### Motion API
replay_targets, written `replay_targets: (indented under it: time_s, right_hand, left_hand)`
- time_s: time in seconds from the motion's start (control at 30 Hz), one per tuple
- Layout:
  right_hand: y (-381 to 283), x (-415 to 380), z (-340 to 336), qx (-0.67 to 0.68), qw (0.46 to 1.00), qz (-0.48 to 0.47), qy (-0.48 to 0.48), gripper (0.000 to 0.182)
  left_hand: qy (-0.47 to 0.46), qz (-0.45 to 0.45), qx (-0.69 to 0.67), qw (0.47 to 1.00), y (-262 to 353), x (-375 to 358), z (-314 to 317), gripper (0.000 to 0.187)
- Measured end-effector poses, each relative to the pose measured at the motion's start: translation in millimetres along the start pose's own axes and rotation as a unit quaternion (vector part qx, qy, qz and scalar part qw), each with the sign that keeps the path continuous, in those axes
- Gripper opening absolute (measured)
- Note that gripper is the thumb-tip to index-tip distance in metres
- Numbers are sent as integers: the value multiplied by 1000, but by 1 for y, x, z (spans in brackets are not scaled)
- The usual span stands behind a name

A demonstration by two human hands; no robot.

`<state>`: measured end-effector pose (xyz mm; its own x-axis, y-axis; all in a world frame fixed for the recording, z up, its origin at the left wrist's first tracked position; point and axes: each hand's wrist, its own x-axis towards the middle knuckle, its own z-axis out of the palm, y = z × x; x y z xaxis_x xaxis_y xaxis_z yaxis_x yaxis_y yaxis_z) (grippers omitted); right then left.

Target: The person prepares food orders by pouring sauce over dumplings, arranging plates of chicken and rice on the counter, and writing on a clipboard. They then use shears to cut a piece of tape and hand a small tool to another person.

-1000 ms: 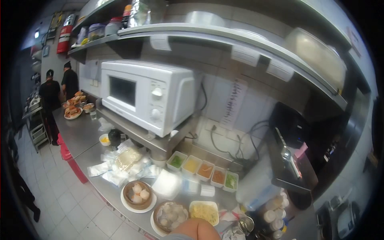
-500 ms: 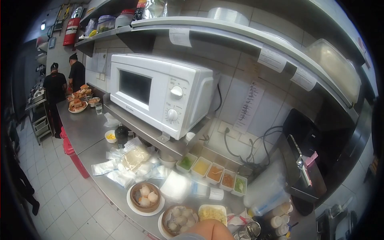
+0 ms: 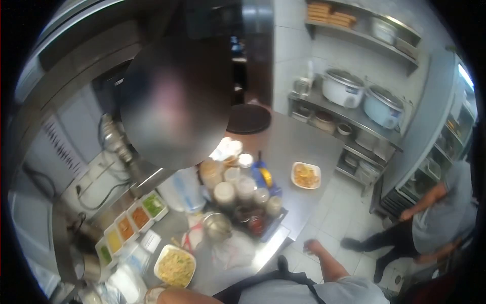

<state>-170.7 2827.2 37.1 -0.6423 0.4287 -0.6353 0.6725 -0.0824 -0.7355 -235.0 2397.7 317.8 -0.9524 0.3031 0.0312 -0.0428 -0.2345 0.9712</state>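
My right hand (image 3: pixel 313 247) hangs beside my body over the tiled floor, fingers loosely curled and a little apart, with nothing visible in it. My left forearm (image 3: pixel 187 296) crosses the bottom edge of the view; the hand itself is out of sight. Close to that forearm, a white square dish of fried rice (image 3: pixel 175 266) sits on the steel counter. Beyond it stands a metal pot (image 3: pixel 216 226) near a clear plastic bag (image 3: pixel 235 253). A second white dish of food (image 3: pixel 306 176) rests near the counter's far right edge.
Small containers of toppings (image 3: pixel 127 229) line the wall side. Jars and bottles (image 3: pixel 246 190) crowd a tray mid-counter. Two rice cookers (image 3: pixel 343 88) stand on a back shelf. A co-worker in grey (image 3: pixel 440 213) stands at right beside a glass-door fridge (image 3: pixel 430 126).
My view has swung right, away from the microwave, to the counter's other end. My right arm and a co-worker have come into view; the dumpling steamers are no longer clearly visible.
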Motion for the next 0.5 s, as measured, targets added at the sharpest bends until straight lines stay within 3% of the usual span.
replay_targets:
  time_s: [0.17, 0.27, 0.33, 0.37, 0.43, 0.5]
  right_hand:
    - [-65, 41, -52, 157, 954, -135, 214, 16]
    - [-100, 60, -86, 236, 927, -163, 243, 15]
    - [-148, 95, -106, 209, 937, -236, 147, 15]
    - [-164, 94, -106, 234, 950, -184, 97, 18]
    - [-179, 102, -115, 167, 967, -194, 9, 30]
    - [-185, 109, -129, 228, 952, -166, -116, 54]
  left_hand:
    - [-12, -34, 16, 999, -15, 34, 52, 43]
    - [-22, -51, 22, 998, -22, 56, 84, 42]
    - [-15, -54, 23, 998, -26, 75, 106, 42]
    - [-18, -51, 21, 998, -26, 81, 114, 42]
    - [-17, -44, 19, 999, -25, 96, 130, 41]
    - [-15, -21, 19, 999, -23, 107, 138, 41]
